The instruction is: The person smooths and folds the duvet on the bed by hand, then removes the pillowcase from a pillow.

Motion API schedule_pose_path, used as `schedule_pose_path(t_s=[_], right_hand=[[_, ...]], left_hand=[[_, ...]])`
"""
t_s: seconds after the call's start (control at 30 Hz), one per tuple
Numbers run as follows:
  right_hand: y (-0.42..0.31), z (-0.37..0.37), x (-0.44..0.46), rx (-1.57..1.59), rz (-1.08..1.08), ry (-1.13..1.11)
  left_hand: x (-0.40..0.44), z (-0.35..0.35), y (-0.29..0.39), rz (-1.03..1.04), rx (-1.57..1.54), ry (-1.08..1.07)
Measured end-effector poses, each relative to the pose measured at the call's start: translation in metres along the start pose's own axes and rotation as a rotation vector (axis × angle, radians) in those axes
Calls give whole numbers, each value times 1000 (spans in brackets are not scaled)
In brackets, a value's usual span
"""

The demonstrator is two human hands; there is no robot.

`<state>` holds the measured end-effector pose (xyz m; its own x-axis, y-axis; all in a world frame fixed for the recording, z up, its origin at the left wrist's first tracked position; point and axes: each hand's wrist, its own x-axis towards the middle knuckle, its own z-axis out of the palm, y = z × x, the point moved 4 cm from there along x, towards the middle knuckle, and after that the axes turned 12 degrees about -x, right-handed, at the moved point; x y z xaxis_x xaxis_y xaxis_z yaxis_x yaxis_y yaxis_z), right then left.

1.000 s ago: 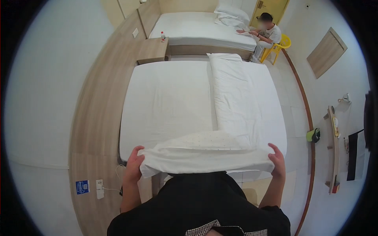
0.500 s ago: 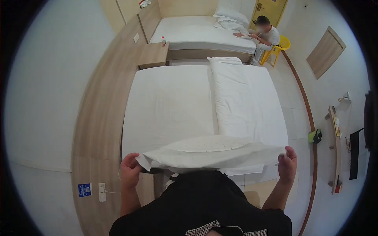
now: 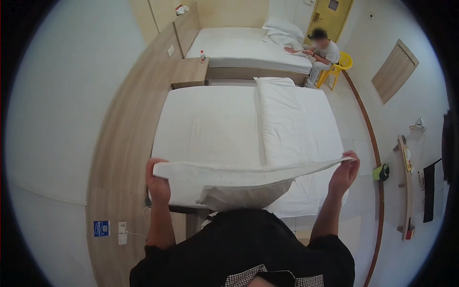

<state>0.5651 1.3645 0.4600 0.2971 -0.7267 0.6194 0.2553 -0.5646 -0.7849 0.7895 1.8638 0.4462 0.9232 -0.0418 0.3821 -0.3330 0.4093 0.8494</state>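
Observation:
A white speckled cloth (image 3: 229, 177) is stretched between my two hands, its upper edge nearly straight and its middle hanging in shadow close to my body. My left hand (image 3: 157, 179) is closed on its left corner. On the right, my right hand (image 3: 345, 171) pinches the other corner. Beyond the cloth lies a bed with a white sheet (image 3: 205, 124). A folded white quilt (image 3: 282, 119) runs lengthwise over the bed's right part.
Behind is a second bed (image 3: 234, 43) with pillows (image 3: 282, 29). A person (image 3: 325, 52) sits beside it on a yellow chair (image 3: 343, 62). A bottle (image 3: 202, 57) stands on the nightstand (image 3: 190, 71). A wall shelf (image 3: 404, 186) is at the right.
Both hands have risen and moved forward, lifting the cloth. Its upper edge is now pulled nearly straight, and the hands are wider apart than a second ago.

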Motion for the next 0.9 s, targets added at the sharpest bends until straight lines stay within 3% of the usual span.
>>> schedule_pose_path(t_s=[0.07,0.13,0.27,0.37,0.4,0.47,0.5,0.53,0.57,0.6,0.63,0.7,0.77,0.83,0.87,0.9], right_hand=[[-14,15,8,-110,71,44],[-8,23,13,-87,154,87],[-20,36,26,-215,213,85],[-42,29,29,-62,-15,439],[-53,20,27,-162,-159,513],[-79,5,18,-64,-336,699],[-90,-6,17,210,-474,587],[-104,-14,18,477,-603,456],[-146,4,16,368,-669,581],[-137,11,34,299,-738,494],[-115,19,41,369,-675,535],[-91,89,72,670,-364,406],[-80,170,85,771,-107,110],[-133,231,51,548,-157,-68],[-137,242,31,542,-150,-274],[-153,249,18,444,-122,-355]], left_hand=[[7,7,-3,-125,-64,85],[19,16,-4,-89,98,38],[37,16,-2,-19,-36,111],[36,5,12,179,-128,399],[30,-4,18,421,-26,450],[8,-10,46,902,210,476],[3,21,86,1150,120,164],[1,26,105,1192,-143,4],[8,26,103,1168,-238,115],[14,27,102,1141,-336,223],[37,37,91,1014,-400,262],[92,104,71,664,-606,-3],[109,166,49,356,-745,-314],[96,205,36,230,-531,-372],[89,217,29,178,-361,-357],[79,229,35,203,-338,-357]])
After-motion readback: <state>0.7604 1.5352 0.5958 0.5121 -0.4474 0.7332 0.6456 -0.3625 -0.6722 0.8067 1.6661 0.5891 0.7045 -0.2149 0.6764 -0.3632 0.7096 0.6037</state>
